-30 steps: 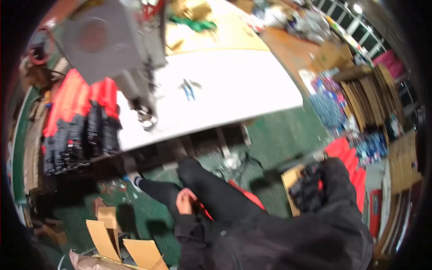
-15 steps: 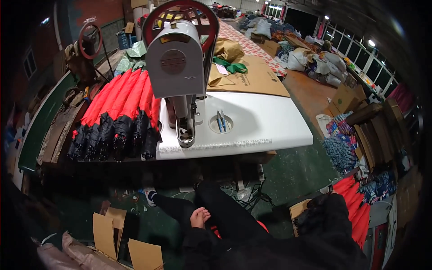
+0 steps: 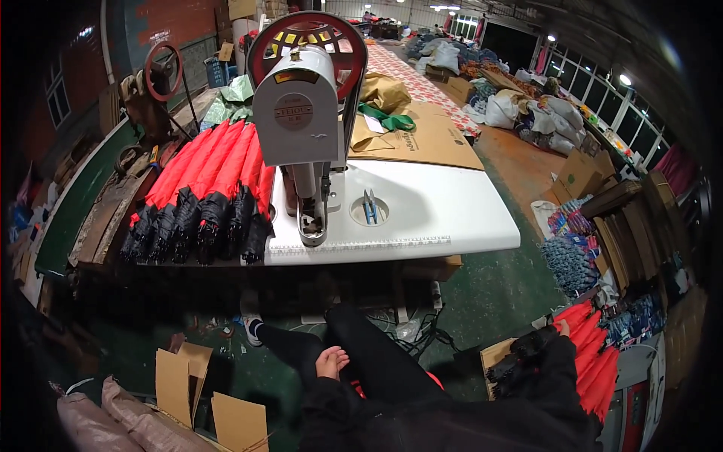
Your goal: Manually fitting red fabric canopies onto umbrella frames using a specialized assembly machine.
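While the person sits at the near edge of the white table, the left hand rests empty on the dark-trousered thigh, fingers loosely together, and the right hand reaches out to the right, touching the heap of red folded umbrellas with black handles on the floor beside the seat — whether it has closed on one I cannot tell, the sleeve hides most of it. Judged from the layout: a stack of red umbrellas already lies in a row at the left of the table, handles toward the near edge, likely the finished lot; the floor heap looks like what remains, so the work seems partway through. Nothing sits under the head of the grey sewing machine — small blue snips lie in a round recess just right of it. Packages: a flat brown cardboard sheet with dark printing at the far side of the table; open brown cartons on the green floor near left; stacked brown boxes far right; bundles of patterned blue goods right of the table.
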Demonstrator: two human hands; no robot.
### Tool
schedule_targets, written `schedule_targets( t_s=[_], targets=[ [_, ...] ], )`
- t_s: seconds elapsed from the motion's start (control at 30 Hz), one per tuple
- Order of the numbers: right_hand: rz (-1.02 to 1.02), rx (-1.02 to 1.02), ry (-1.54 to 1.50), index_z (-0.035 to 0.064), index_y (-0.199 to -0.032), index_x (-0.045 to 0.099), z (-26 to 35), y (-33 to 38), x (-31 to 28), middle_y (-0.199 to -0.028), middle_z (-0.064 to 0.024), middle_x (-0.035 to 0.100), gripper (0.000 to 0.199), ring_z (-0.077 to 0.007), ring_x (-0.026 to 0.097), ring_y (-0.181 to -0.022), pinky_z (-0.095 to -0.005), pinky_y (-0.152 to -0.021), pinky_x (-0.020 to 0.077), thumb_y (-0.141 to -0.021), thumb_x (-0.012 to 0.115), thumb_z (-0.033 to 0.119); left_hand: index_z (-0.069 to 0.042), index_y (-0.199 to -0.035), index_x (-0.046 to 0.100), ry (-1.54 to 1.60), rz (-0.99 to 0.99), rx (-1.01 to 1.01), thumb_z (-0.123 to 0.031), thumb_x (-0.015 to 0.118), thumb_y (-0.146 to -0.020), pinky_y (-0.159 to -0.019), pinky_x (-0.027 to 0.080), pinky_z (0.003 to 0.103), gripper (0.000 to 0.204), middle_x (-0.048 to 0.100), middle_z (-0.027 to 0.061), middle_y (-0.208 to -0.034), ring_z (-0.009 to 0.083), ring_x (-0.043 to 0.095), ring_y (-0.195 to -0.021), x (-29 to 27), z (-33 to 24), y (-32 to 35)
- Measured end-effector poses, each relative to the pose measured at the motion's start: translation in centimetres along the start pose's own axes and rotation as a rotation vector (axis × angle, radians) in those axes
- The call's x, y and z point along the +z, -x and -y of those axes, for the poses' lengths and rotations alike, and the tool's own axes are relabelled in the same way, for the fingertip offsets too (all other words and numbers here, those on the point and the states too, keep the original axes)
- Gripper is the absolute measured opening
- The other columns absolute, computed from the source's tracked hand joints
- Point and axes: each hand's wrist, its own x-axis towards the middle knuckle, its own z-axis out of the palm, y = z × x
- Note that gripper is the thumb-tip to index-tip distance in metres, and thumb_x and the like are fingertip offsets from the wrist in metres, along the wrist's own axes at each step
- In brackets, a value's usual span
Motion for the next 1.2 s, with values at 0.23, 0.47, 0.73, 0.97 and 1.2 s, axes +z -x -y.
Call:
schedule_targets(
  t_s=[0.23, 0.47, 0.73, 0.97, 1.2],
  targets=[
    [-0.050, 0.046, -0.327, 0.0175, -0.100, 0.064, 3.4, -2.4, -5.0, -0.095, -0.0148, 0.070, 0.043, -0.0333, 0.068, -0.085, -0.0454, -0.078, 0.0601, -0.088, 0.067, 0.059, 0.003, -0.120, 0.060, -0.058, 0.029, -0.014, -0.009, 0.050, -0.106, -0.074, 0.064, 0.036, 0.021, 0.070, 0.0125, -0.098, 0.0212, 0.071, -0.080, 0.4, 0.3, -0.9],
    [-0.141, -0.425, -0.054, 0.0031, -0.089, 0.071, 12.9, 11.2, 8.2, -0.086, -0.0042, 0.069, 0.026, -0.0184, 0.066, -0.080, -0.0309, -0.078, 0.0524, -0.090, 0.071, 0.029, 0.003, -0.120, 0.060, -0.354, 0.028, 0.028, -0.004, 0.051, -0.104, -0.069, 0.060, 0.032, 0.019, 0.069, 0.0110, -0.097, 0.0187, 0.069, -0.079, 0.4, -0.7, 0.2],
    [0.106, -0.958, 0.212, -0.0068, -0.151, 0.037, 14.6, 28.2, 25.3, -0.143, -0.0204, 0.052, 0.085, -0.0297, 0.052, -0.131, -0.0386, -0.115, 0.0369, -0.083, 0.078, 0.027, 0.004, -0.124, 0.062, -0.545, 0.495, 0.536, -0.004, 0.054, -0.105, -0.092, 0.052, 0.027, 0.022, 0.071, 0.0100, -0.113, 0.0138, 0.067, -0.101, 20.1, -14.8, 12.0],
    [0.670, -0.978, 0.227, -0.0084, -0.154, 0.028, 10.2, 38.3, 33.5, -0.142, -0.0260, 0.051, 0.108, -0.0349, 0.055, -0.131, -0.0427, -0.112, 0.0416, -0.068, 0.086, 0.022, 0.008, -0.134, 0.055, -0.586, 0.519, 0.866, -0.011, 0.066, -0.097, -0.104, 0.048, 0.034, 0.043, 0.069, 0.0169, -0.119, 0.0234, 0.064, -0.117, 26.3, -21.1, 23.3],
    [0.882, -1.344, 0.266, -0.0120, -0.148, 0.037, 6.0, 44.1, 37.9, -0.132, -0.0315, 0.054, 0.088, -0.0464, 0.060, -0.111, -0.0478, -0.096, 0.0509, -0.072, 0.076, 0.008, 0.007, -0.139, 0.046, -0.455, 0.034, 0.913, -0.011, 0.085, -0.084, -0.100, 0.050, 0.040, 0.070, 0.061, 0.0186, -0.129, 0.0271, 0.062, -0.116, 21.8, -20.9, 25.8]
  ],
)
